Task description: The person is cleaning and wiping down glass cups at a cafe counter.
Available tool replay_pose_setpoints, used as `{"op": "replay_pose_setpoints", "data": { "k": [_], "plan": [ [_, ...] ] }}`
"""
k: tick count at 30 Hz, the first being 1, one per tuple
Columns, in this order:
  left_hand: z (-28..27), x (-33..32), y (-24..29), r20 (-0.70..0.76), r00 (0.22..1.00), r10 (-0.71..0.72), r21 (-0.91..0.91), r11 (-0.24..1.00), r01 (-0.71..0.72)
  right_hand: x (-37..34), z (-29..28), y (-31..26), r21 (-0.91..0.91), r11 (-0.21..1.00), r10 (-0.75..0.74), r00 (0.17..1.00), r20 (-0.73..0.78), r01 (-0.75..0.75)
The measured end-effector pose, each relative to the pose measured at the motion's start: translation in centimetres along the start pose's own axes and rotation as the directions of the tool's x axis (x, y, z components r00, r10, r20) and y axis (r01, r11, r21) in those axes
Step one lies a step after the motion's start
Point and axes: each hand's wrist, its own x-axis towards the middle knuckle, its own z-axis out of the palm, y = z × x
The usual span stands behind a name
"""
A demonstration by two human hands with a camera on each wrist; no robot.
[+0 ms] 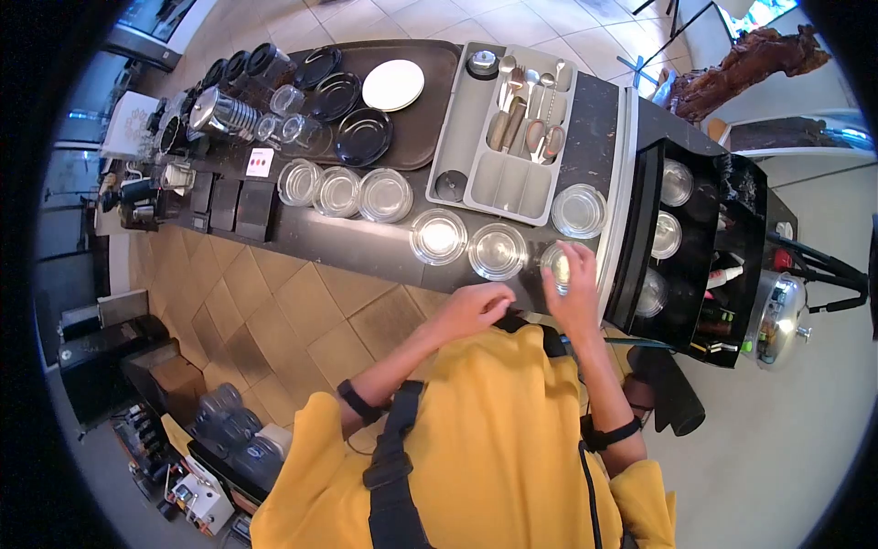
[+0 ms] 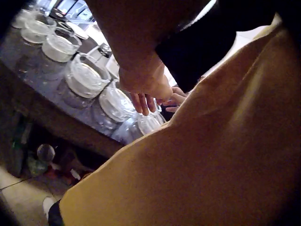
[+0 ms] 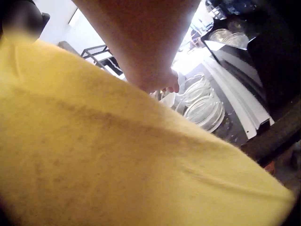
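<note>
In the head view, my right hand (image 1: pixel 574 288) grips a clear round glass bowl (image 1: pixel 553 258) near the counter's front edge, thumb on one side and fingers over the other. My left hand (image 1: pixel 476 308) hangs beside it, just off the edge, with loosely bent fingers and nothing in them. The left wrist view has the right fingertips (image 2: pixel 175 98) behind the left hand, close over a glass bowl (image 2: pixel 149 123). Two similar bowls, one (image 1: pixel 497 252) and another (image 1: pixel 438 236), stand to the left. One more bowl (image 1: pixel 579 210) sits beyond the right hand.
A grey cutlery tray (image 1: pixel 445 137) holds spoons, forks and scissors. Farther left, a brown tray (image 1: pixel 421 146) carries black plates (image 1: pixel 364 136) and a white plate (image 1: pixel 393 85). Three more bowls (image 1: pixel 340 192) line the front. At right stands a black rack (image 1: pixel 645 229) with glassware.
</note>
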Motion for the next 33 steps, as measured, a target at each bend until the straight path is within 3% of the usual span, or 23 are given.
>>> {"op": "replay_pose_setpoints", "data": {
  "k": [2, 4, 6, 8, 13, 15, 19, 33],
  "plan": [
    [0.4, -1.9, -2.7, -0.017, 0.996, -0.087, -0.077, 0.993, 0.086, 0.6, 1.4, -1.8, -0.011, 0.998, -0.06, 0.986, 0.155, 0.062],
    [1.4, -3.4, -4.8, -0.059, 0.943, -0.328, -0.252, 0.919, 0.304, 0.7, 3.1, -2.6, -0.059, 0.991, -0.102, 0.975, 0.197, 0.116],
    [2.3, -3.8, -6.0, -0.066, 0.934, -0.35, -0.33, 0.891, 0.311, 0.9, 4.6, -2.8, -0.119, 0.979, -0.134, 0.962, 0.237, 0.165],
    [2.6, -3.2, -6.5, -0.034, 0.877, -0.48, -0.526, 0.754, 0.392, 1.0, 6.0, -2.6, -0.201, 0.955, -0.147, 0.936, 0.32, 0.219],
    [3.6, -1.6, -7.0, -0.052, 0.904, -0.425, -0.573, 0.754, 0.322, 1.9, 7.9, -2.2, -0.311, 0.917, -0.131, 0.926, 0.354, 0.249],
    [4.2, -1.1, -7.4, -0.15, 0.871, -0.467, -0.659, 0.704, 0.264, 2.6, 8.2, -2.4, -0.371, 0.89, -0.093, 0.902, 0.421, 0.265],
    [4.4, -0.1, -7.7, -0.167, 0.858, -0.485, -0.691, 0.679, 0.25, 3.1, 8.8, -2.4, -0.383, 0.888, -0.065, 0.896, 0.44, 0.252],
    [4.4, 0.3, -7.4, -0.206, 0.889, -0.41, -0.592, 0.775, 0.22, 2.6, 7.9, -0.9, -0.401, 0.877, -0.085, 0.906, 0.414, 0.266]
  ]
}}
